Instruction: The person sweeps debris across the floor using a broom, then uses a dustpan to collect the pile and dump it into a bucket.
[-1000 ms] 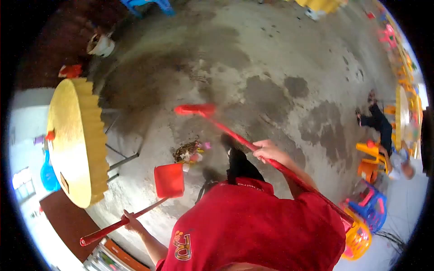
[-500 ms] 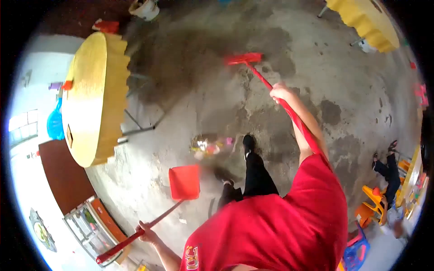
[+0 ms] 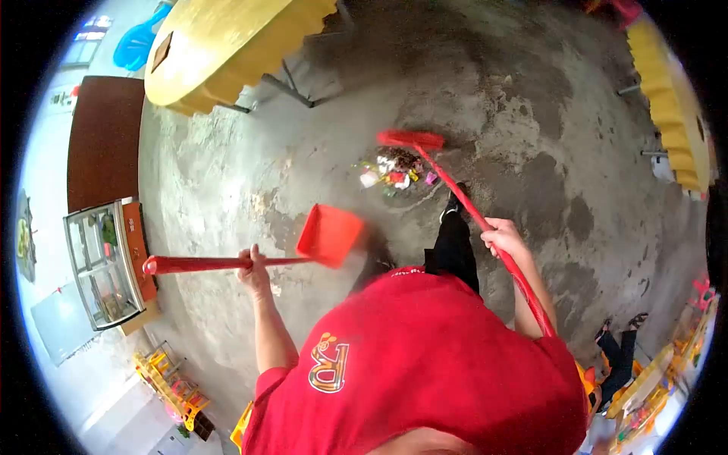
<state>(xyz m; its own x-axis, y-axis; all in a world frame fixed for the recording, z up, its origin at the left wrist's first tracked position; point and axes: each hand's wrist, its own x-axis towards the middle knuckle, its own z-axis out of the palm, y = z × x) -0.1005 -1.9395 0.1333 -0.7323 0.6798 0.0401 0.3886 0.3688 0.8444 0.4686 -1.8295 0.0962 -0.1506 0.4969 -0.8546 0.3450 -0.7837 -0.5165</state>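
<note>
Standing at the far left is a glass display cabinet (image 3: 106, 262), with a yellow desk (image 3: 227, 45) beyond it. Just right of the cabinet, the left hand (image 3: 254, 267) is gripping the red handle of a dustpan (image 3: 330, 235), whose pan is hanging near the concrete floor (image 3: 227, 174), apart from the litter. Further right and farther off, a small litter pile (image 3: 394, 173) is lying beside the head of a red broom (image 3: 413, 139). The right hand (image 3: 502, 236) is closing around the broom's shaft. Judging from the gap, the dustpan is sitting short of the pile, so a hard stroke could be scattering scraps past its lip.
</note>
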